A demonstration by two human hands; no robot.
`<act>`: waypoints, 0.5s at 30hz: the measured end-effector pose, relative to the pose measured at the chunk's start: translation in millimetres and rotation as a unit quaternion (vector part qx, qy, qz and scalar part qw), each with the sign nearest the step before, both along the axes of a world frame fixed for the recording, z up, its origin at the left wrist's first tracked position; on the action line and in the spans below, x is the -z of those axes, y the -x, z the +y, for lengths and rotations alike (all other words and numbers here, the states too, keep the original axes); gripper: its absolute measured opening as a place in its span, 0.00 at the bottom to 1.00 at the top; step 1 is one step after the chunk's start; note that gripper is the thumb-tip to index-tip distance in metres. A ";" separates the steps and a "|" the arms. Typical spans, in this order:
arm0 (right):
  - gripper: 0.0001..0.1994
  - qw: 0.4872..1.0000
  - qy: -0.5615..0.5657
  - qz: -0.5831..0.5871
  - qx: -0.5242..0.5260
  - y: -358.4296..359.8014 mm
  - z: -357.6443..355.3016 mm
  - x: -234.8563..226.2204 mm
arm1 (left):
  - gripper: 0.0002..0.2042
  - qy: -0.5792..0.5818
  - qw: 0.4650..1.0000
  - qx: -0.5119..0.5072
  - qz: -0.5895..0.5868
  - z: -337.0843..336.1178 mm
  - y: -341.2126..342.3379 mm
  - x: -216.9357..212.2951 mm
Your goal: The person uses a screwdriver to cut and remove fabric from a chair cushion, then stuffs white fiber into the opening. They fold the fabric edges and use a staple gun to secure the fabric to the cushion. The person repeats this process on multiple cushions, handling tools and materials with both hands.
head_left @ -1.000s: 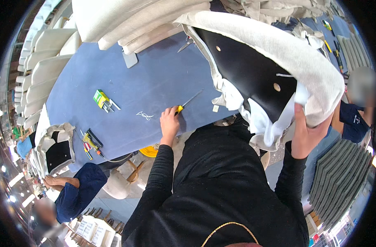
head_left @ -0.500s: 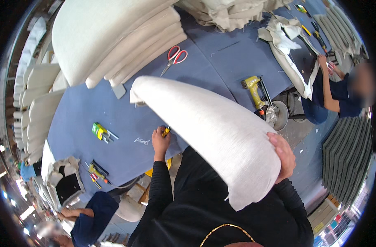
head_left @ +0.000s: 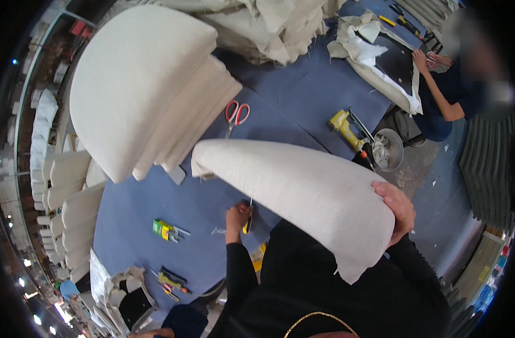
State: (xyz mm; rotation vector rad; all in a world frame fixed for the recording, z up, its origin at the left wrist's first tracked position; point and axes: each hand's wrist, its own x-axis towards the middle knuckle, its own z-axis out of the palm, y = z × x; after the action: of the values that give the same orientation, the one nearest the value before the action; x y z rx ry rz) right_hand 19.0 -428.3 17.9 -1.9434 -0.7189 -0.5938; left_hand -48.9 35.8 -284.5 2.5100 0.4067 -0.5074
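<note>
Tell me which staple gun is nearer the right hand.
The staple gun beside the grey bucket; the other staple gun lies farther away, beyond the left hand.

Matt cloth, plastic and metal
We see finely woven, matt cloth on the padded panel (head_left: pixel 302 194), a smooth, matt tabletop (head_left: pixel 131 225), scissors (head_left: pixel 232 121) with smooth plastic handles and metal blades, and a dull metal bowl (head_left: pixel 396 151).

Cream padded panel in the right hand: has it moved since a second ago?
Yes: against the green-and-yellow box, the cream padded panel has moved leftward and downward in the view, its left end now closer.
</note>
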 end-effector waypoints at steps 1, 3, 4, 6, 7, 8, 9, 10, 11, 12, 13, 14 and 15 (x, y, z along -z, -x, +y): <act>0.30 1.000 0.004 -0.003 -0.011 -7.3 2.5 -3.4 | 0.17 -0.020 1.000 -0.004 -0.003 -0.7 -1.9 5.4; 0.29 1.000 0.019 0.002 -0.013 -8.1 6.5 -11.7 | 0.15 0.011 0.995 0.020 -0.101 -2.6 -13.9 20.0; 0.30 1.000 0.021 -0.002 0.003 -3.4 5.2 -11.2 | 0.14 0.071 0.985 0.011 -0.156 -4.6 -29.0 30.0; 0.31 1.000 0.021 -0.009 -0.009 -0.7 1.0 -5.8 | 0.14 0.180 0.953 -0.031 -0.242 -14.4 -40.7 34.8; 0.30 1.000 0.002 -0.010 -0.002 1.3 -2.0 -3.0 | 0.14 0.226 0.938 -0.044 -0.261 -17.2 -55.8 39.3; 0.30 0.999 -0.019 -0.012 -0.023 -5.1 -5.0 1.3 | 0.14 0.236 0.933 -0.069 -0.261 -18.4 -59.5 43.3; 0.29 0.999 -0.038 -0.009 -0.001 -1.4 -10.7 8.3 | 0.15 0.251 0.932 -0.069 -0.252 -19.1 -76.6 43.8; 0.28 0.998 -0.058 -0.006 0.026 5.5 -16.5 15.7 | 0.15 0.264 0.933 -0.057 -0.239 -21.1 -99.9 43.7; 0.28 0.995 -0.073 0.000 0.068 16.0 -24.9 27.7 | 0.16 0.273 0.934 -0.043 -0.226 -26.4 -123.3 42.1; 0.26 0.984 -0.119 0.044 0.121 32.2 -35.8 42.3 | 0.16 0.277 0.936 -0.024 -0.216 -31.6 -148.3 37.6; 0.25 0.967 -0.170 0.084 0.171 46.8 -48.1 58.6 | 0.17 0.277 0.937 -0.001 -0.211 -40.3 -179.3 34.9; 0.24 0.920 -0.250 0.160 0.257 84.6 -55.6 76.8 | 0.17 0.281 0.938 0.049 -0.199 -60.4 -221.5 32.8; 0.23 0.862 -0.335 0.282 0.257 85.7 -69.0 66.6 | 0.18 0.272 0.937 0.069 -0.208 -73.6 -249.4 29.3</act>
State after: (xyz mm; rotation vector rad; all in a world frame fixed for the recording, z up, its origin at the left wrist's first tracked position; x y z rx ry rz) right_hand -66.7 -497.3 -48.7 -1.4950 0.3696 -0.4583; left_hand 200.4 -37.8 -313.8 2.0297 -0.0738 -0.1007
